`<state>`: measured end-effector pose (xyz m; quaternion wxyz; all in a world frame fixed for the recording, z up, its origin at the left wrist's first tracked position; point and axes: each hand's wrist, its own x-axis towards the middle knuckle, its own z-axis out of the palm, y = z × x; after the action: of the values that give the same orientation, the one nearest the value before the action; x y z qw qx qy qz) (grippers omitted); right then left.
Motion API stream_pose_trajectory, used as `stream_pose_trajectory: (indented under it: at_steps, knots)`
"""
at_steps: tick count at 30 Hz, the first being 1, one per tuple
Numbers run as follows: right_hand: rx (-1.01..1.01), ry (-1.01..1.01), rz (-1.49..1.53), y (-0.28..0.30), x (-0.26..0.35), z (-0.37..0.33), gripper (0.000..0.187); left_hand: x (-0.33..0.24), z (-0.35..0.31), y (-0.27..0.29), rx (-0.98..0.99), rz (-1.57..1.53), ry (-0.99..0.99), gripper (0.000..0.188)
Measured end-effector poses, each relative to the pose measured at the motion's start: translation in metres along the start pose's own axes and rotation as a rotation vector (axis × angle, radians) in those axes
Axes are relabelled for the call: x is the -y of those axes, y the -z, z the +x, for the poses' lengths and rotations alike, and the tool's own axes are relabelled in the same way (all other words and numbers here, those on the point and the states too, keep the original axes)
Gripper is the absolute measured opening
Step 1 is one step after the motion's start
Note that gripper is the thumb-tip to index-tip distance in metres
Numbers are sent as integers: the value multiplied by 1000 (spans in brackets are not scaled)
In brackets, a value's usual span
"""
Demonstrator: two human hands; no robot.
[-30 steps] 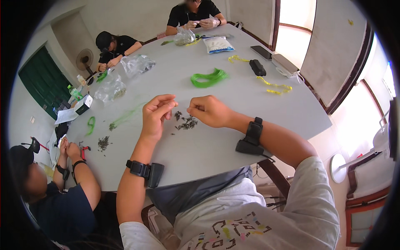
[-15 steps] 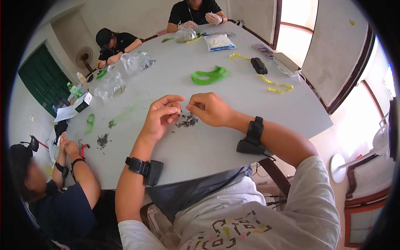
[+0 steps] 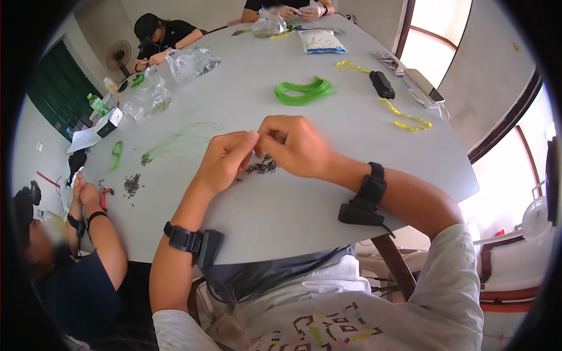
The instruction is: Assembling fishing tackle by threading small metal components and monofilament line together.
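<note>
My left hand (image 3: 225, 161) and my right hand (image 3: 297, 146) meet over the table, fingertips touching or nearly so. Each is closed in a pinch, and whatever lies between the fingers is too small to make out. Right below them is a small pile of dark little metal-like pieces (image 3: 263, 167), partly covered by the hands. Beyond my right hand lies a looped bundle of green strands (image 3: 304, 93). Loose thin green strands (image 3: 181, 136) fan out to the left of my left hand, ending at a small dark cluster (image 3: 146, 158).
Another dark pile (image 3: 132, 185) and red-handled pliers (image 3: 105, 199) lie near a co-worker's hands (image 3: 85, 193) at left. Clear plastic bags (image 3: 190, 64) are farther back. A white packet (image 3: 322, 42), yellow tape strips (image 3: 410, 121), a black case (image 3: 382, 85) and a white device (image 3: 422, 86) lie to the right.
My hands have come together, and my left fingers have folded from partly spread into a pinch. The whole view has shifted slightly.
</note>
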<state>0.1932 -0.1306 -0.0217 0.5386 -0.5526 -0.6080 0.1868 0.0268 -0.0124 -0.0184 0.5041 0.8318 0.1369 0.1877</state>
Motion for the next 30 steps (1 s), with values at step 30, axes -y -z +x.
stream_pose_trajectory:
  at_steps: [30]
  knots:
    - [-31,-196,283,16,-21,1,11,-3,7,7,-21,-234,6,41]
